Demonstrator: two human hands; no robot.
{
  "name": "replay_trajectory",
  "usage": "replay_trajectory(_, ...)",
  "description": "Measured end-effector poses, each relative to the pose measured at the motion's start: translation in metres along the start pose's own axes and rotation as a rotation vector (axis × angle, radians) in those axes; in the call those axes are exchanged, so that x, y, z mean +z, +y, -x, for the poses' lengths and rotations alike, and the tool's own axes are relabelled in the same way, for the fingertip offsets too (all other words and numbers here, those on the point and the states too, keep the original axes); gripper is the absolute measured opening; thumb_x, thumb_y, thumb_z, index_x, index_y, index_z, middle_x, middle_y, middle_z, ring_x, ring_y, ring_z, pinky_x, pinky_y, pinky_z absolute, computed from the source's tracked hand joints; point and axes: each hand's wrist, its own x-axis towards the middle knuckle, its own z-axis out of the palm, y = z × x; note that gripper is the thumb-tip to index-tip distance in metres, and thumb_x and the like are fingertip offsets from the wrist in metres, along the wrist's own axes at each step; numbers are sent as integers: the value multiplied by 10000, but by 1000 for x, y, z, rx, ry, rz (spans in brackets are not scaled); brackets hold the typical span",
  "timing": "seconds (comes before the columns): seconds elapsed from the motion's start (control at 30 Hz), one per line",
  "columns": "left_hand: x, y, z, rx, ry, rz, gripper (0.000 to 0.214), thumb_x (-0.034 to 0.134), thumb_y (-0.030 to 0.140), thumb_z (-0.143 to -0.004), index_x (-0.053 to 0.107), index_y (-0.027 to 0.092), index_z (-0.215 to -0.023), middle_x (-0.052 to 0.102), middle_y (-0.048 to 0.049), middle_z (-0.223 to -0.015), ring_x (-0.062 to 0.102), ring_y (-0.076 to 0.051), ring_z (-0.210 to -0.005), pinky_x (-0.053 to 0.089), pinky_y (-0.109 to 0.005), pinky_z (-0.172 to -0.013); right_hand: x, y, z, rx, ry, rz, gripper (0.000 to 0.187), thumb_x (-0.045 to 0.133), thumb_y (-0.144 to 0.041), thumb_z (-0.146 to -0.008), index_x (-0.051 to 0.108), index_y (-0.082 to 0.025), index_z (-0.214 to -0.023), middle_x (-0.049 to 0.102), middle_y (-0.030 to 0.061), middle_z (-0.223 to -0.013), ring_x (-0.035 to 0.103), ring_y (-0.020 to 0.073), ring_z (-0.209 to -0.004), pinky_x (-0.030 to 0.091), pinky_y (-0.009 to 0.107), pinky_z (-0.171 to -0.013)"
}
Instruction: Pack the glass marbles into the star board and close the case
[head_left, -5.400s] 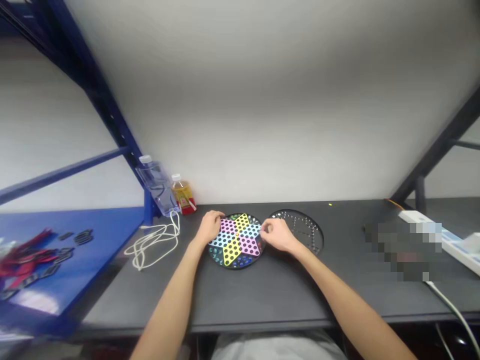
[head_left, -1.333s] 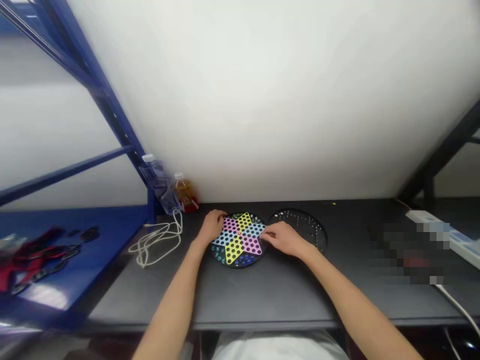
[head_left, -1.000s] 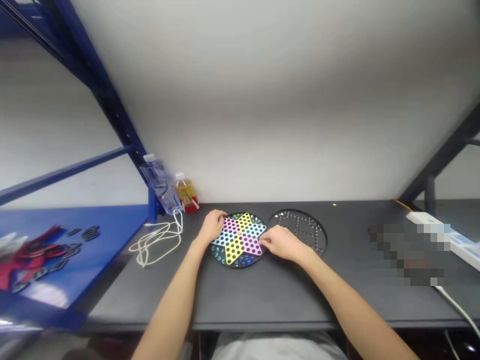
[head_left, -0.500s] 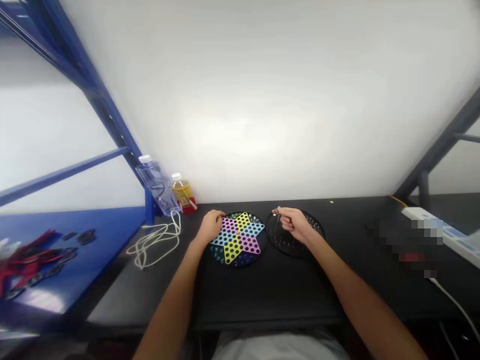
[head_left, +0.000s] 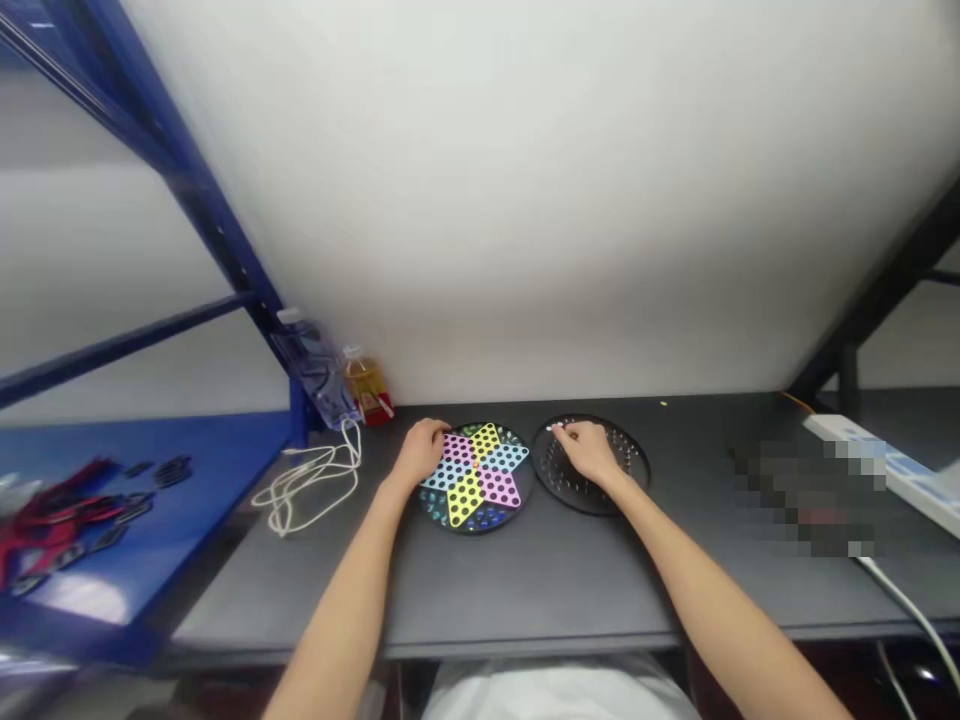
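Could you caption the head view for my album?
Left hand at a star-patterned board, right hand over the black disc beside it.

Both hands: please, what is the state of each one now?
Left hand: curled at the star board; its grip cannot be told.
Right hand: curled over the black disc; whether it holds anything cannot be told.

Both bare arms [head_left: 349,590] stretch forward, the left hand [head_left: 421,452] curled palm-down, the right hand [head_left: 590,450] angled inward with its fingers [head_left: 574,430] bent.
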Motion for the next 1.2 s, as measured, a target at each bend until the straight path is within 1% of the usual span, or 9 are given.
replay_trajectory(0.07,-1,1,0,-2,2,0,322,408,169,-875,714,168,-978,699,-86,-982,628,-217,-955,492,-378,-924,3,-7,4,-32,29,449,478,438,-480,-940,559,-169,-599,618,99,-642,607,199,-657,433,283,-615)
replay_trajectory(0.1,-1,2,0,-5,3,-1,321,409,168,-876,714,169,-978,698,-85,-983,629,-217,-952,493,-377,-922,4,-11,7,-29,22,607,460,428,-456,-951,615,-157,-656,661,133,-722,642,229,-735,447,304,-673)
replay_trajectory(0.17,-1,2,0,-10,0,-1,320,412,163,-872,715,167,-976,699,-86,-978,631,-217,-946,496,-374,-916,7,-19,10,-32,-72,790,432,406,-421,-969,685,-138,-798,695,180,-851,670,265,-839,458,335,-745)
replay_trajectory(0.23,-1,2,0,-10,-2,5,319,415,158,-869,716,166,-976,699,-85,-979,632,-217,-946,496,-370,-914,9,-25,13,-40,-142,862,436,389,-410,-979,706,-126,-883,701,200,-911,677,276,-883,462,346,-772)
replay_trajectory(0.47,-1,2,0,-12,1,-1,317,414,160,-874,716,168,-973,701,-83,-983,632,-215,-953,494,-370,-922,14,-35,23,-77,-191,893,476,345,-414,-991,720,-131,-911,716,185,-924,684,264,-870,468,335,-759)
replay_trajectory(0.67,1,0,0,-5,3,-4,328,400,155,-879,713,165,-980,697,-84,-985,632,-210,-954,492,-371,-931,7,-35,41,-136,-235,885,486,332,-430,-996,706,-131,-910,710,187,-929,677,263,-873,454,329,-772)
replay_trajectory(0.87,1,0,1,-16,1,-4,318,414,162,-875,714,167,-979,695,-88,-993,627,-217,-959,491,-377,-932,1,-37,51,-208,-259,874,419,348,-434,-994,650,-147,-950,685,159,-962,664,263,-859,429,326,-741)
replay_trajectory(1.0,2,0,1,-12,3,-2,323,407,160,-877,713,171,-981,693,-86,-999,627,-214,-963,487,-374,-941,-4,-35,55,-221,-243,809,381,340,-417,-1001,620,-169,-930,662,128,-950,642,227,-837,399,303,-736)
replay_trajectory(1.2,3,0,1,-18,0,-7,317,411,156,-874,714,171,-967,696,-85,-994,627,-215,-960,487,-376,-941,-10,-20,53,-228,-193,627,314,325,-274,-995,573,-190,-822,622,52,-849,586,166,-782,380,267,-741)
